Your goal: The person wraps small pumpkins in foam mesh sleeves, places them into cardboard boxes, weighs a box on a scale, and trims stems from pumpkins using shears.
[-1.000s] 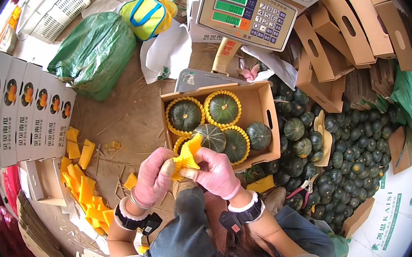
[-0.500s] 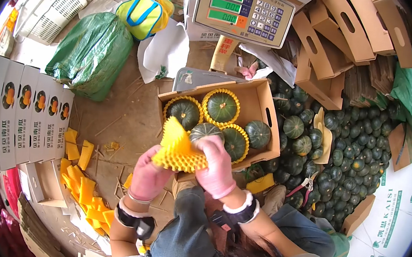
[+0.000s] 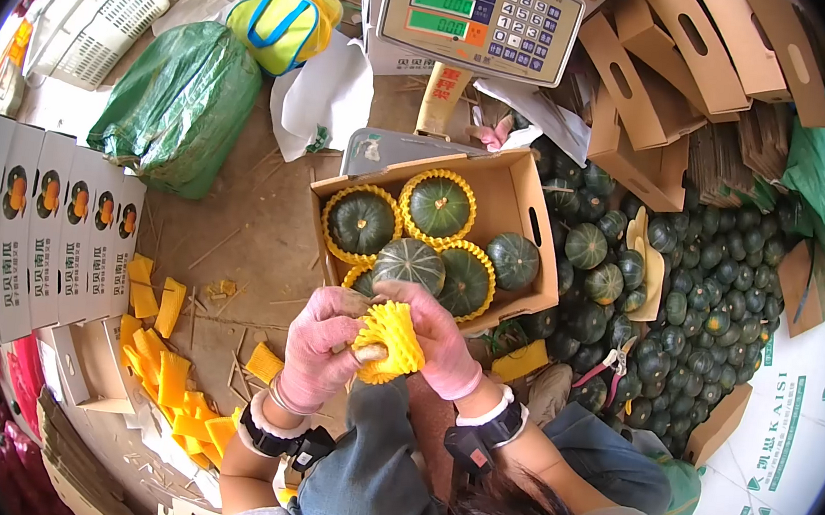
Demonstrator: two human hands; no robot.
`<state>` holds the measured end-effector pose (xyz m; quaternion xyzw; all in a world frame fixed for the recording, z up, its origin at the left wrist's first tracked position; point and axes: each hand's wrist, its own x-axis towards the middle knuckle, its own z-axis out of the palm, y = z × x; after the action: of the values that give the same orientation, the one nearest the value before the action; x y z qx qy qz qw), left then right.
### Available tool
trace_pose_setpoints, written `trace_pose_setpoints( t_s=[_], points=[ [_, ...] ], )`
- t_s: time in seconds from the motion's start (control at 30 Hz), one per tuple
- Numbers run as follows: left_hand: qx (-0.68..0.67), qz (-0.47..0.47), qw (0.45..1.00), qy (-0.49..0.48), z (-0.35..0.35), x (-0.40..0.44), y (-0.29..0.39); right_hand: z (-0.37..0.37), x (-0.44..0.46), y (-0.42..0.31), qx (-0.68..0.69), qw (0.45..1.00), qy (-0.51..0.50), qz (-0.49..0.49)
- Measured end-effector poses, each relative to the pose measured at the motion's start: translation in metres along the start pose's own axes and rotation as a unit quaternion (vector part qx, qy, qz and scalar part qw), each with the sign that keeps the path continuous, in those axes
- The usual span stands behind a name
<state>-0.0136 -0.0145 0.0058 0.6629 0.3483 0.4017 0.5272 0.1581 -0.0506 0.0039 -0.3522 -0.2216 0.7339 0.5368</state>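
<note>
Both hands wear pink gloves and grip one yellow foam net (image 3: 391, 344), bunched into a thick ring in front of the box. My left hand (image 3: 321, 346) pinches its left side, and my right hand (image 3: 440, 343) holds its right upper edge. Just beyond them is an open cardboard box (image 3: 529, 204) on the scale platform (image 3: 383, 151). Inside, several dark green pumpkins sit in yellow nets, such as the one at the back (image 3: 440, 206). A striped pumpkin (image 3: 410, 268) and another at the right (image 3: 512, 261) show no net.
The scale display (image 3: 483, 16) stands behind the box. Many loose pumpkins (image 3: 703, 318) are heaped at the right, with pink-handled cutters (image 3: 610, 367) on them. Flat yellow nets (image 3: 173, 380) lie at left, near stacked white cartons (image 3: 29, 227). A green bag (image 3: 182, 103) stands at back left.
The yellow net was narrow and folded, then spread wide between my hands; now it is gathered into a compact ring. The view has shifted slightly.
</note>
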Motion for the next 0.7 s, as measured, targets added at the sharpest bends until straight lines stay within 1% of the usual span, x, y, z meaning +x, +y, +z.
trace_pose_setpoints(
  t_s=[0.03, 0.07, 0.1, 0.17, 0.2, 0.23, 0.27, 0.3, 0.33, 0.37, 0.4, 0.43, 0.47, 0.5, 0.53, 0.57, 0.6, 0.63, 0.67, 0.7],
  points=[
    [0.049, 0.037, 0.998, 0.003, 0.001, 0.001, 0.001, 0.000, -0.002, -0.005, -0.034, 0.999, -0.011, 0.018],
    [0.058, 0.027, 0.998, -0.003, 0.000, 0.000, 0.002, -0.002, -0.003, -0.008, -0.069, 0.997, -0.022, 0.035],
    [-0.008, 0.006, 1.000, -0.022, 0.000, -0.001, 0.003, -0.007, -0.003, -0.008, -0.142, 0.989, -0.041, -0.007],
    [-0.140, -0.039, 0.988, -0.059, -0.002, -0.002, 0.003, -0.021, -0.001, -0.004, -0.284, 0.951, -0.077, -0.089],
    [-0.242, -0.066, 0.958, -0.136, -0.007, -0.001, -0.001, -0.020, -0.001, -0.011, -0.373, 0.912, -0.086, -0.145],
    [-0.281, -0.120, 0.926, -0.221, -0.011, 0.001, -0.002, -0.023, -0.003, -0.017, -0.309, 0.943, -0.097, -0.075],
    [-0.317, -0.173, 0.882, -0.303, -0.014, 0.003, -0.003, -0.027, -0.008, -0.024, -0.239, 0.965, -0.107, -0.003],
    [-0.350, -0.223, 0.826, -0.381, -0.020, 0.000, -0.003, -0.032, -0.014, -0.028, -0.167, 0.977, -0.116, 0.068],
    [-0.329, -0.274, 0.832, -0.353, -0.026, -0.003, -0.015, -0.038, -0.026, -0.025, 0.036, 0.982, -0.103, 0.156],
    [-0.316, -0.331, 0.850, -0.260, -0.031, -0.012, -0.018, -0.036, -0.039, -0.024, 0.084, 0.973, -0.044, 0.208],
    [-0.391, -0.339, 0.844, -0.139, -0.021, -0.012, -0.017, -0.040, -0.039, -0.024, -0.016, 0.972, -0.103, 0.209],
    [-0.458, -0.341, 0.820, -0.017, -0.009, -0.011, -0.014, -0.047, -0.040, -0.020, -0.115, 0.959, -0.159, 0.206],
    [-0.486, -0.328, 0.810, -0.027, 0.004, -0.016, -0.025, -0.056, -0.041, -0.013, -0.211, 0.934, -0.211, 0.195],
    [-0.454, -0.341, 0.820, -0.075, 0.009, -0.011, -0.016, -0.086, -0.048, 0.007, -0.199, 0.958, -0.163, 0.129],
    [-0.422, -0.352, 0.827, -0.120, 0.013, -0.004, -0.002, -0.072, -0.041, -0.025, -0.054, 0.979, -0.119, 0.158],
    [-0.389, -0.363, 0.831, -0.164, 0.013, -0.001, 0.007, -0.054, -0.034, -0.056, 0.093, 0.976, -0.072, 0.185],
    [-0.331, -0.342, 0.851, -0.223, 0.010, 0.003, -0.005, -0.047, -0.035, -0.054, 0.044, 0.988, 0.018, 0.144],
    [-0.327, -0.355, 0.851, -0.207, 0.007, 0.005, -0.012, -0.052, -0.027, -0.059, -0.067, 0.979, -0.004, 0.195],
    [-0.149, -0.298, 0.927, -0.170, 0.002, 0.011, -0.019, -0.051, -0.021, -0.055, -0.185, 0.966, 0.061, 0.169],
    [0.034, -0.228, 0.965, -0.124, 0.000, 0.022, -0.023, -0.047, -0.015, -0.049, -0.300, 0.935, 0.126, 0.141]
  ],
)
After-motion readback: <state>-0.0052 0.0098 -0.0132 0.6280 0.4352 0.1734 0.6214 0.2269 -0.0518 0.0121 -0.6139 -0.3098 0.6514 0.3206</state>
